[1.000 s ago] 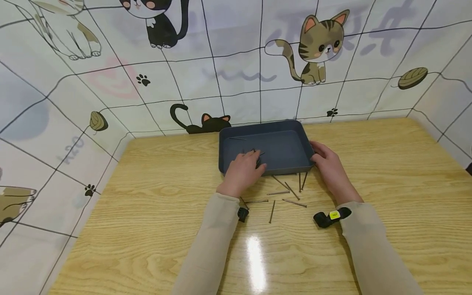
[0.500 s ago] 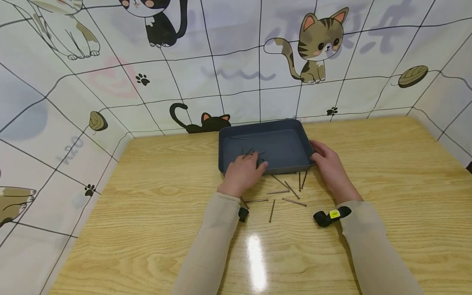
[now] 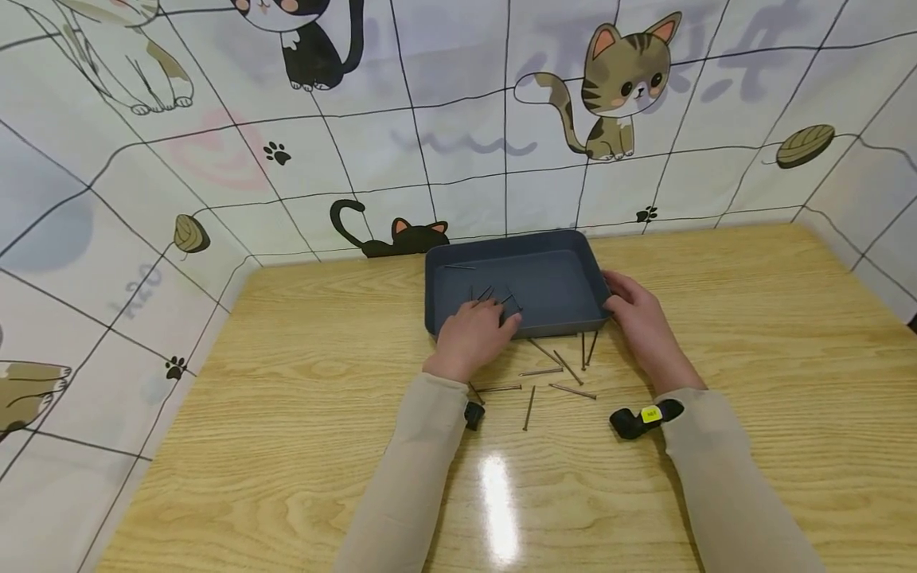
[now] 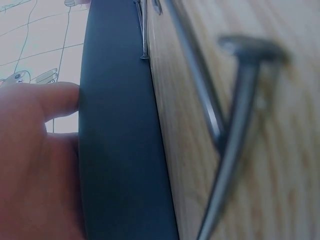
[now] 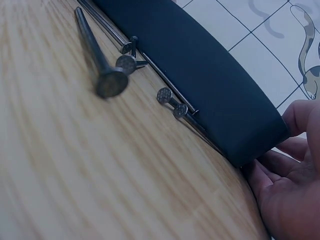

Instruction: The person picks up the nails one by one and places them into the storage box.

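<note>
A dark blue-grey tray [image 3: 559, 286] lies near the back of the table, with several nails [image 3: 458, 267] inside its left half. My left hand [image 3: 473, 330] reaches over the front wall, fingers down among the nails there; its fingertips are hidden. In the left wrist view the tray wall [image 4: 120, 125] covers those fingers, while the thumb [image 4: 60, 97] stays apart from them. My right hand [image 3: 637, 318] grips the tray's right end, as the right wrist view also shows, with thumb and fingers [image 5: 295, 150] about the corner.
Several loose nails [image 3: 528, 408] lie scattered on the wooden table [image 3: 301, 446] in front of the tray, some close along its front wall. A cat-patterned wall covering [image 3: 466, 143] rises behind the table and at both sides.
My left fingers have drawn back slightly toward the front wall, and more nails show spread out ahead of them in the tray. The right hand and tray stay put.
</note>
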`<action>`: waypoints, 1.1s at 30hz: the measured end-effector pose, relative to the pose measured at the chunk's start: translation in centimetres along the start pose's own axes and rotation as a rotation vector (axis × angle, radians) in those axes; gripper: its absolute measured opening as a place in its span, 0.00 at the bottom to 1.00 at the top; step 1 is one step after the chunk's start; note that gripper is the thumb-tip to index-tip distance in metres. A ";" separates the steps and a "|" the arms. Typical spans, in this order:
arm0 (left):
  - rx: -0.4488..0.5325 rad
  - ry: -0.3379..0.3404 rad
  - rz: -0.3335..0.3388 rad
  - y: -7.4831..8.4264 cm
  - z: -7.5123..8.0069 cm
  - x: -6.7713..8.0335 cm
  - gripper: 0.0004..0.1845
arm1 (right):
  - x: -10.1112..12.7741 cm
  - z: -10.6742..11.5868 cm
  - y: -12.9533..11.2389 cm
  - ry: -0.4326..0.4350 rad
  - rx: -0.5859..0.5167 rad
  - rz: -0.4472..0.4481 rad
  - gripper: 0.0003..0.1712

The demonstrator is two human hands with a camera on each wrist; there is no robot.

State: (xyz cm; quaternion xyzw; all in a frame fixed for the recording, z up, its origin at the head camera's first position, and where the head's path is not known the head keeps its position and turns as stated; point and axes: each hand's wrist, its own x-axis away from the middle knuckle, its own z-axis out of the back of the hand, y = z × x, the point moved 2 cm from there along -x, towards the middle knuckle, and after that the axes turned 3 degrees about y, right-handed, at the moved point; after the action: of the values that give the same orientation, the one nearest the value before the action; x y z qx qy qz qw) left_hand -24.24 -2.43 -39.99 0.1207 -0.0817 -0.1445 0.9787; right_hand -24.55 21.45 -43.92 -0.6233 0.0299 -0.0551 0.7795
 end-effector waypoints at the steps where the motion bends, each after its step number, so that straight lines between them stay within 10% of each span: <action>1: -0.002 -0.001 0.000 0.0 0.0 0.0 0.30 | 0.0 0.0 -0.1 -0.001 0.002 0.001 0.30; 11: 0.012 0.045 -0.033 0.4 0.4 0.2 0.28 | 0.1 0.1 -0.2 -0.007 -0.002 0.003 0.29; 25: 0.080 0.280 -0.203 1.8 2.0 0.9 0.16 | 0.1 0.1 0.0 -0.008 -0.015 -0.006 0.29; 33: 0.086 0.197 -0.307 3.2 2.5 1.7 0.11 | 0.1 0.0 0.0 -0.003 -0.003 -0.005 0.29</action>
State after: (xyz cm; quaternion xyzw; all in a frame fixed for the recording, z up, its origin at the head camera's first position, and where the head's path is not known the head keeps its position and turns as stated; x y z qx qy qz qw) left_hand -22.31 -0.54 -36.58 0.1872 0.0280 -0.2762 0.9423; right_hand -24.44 21.44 -43.90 -0.6248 0.0272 -0.0563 0.7783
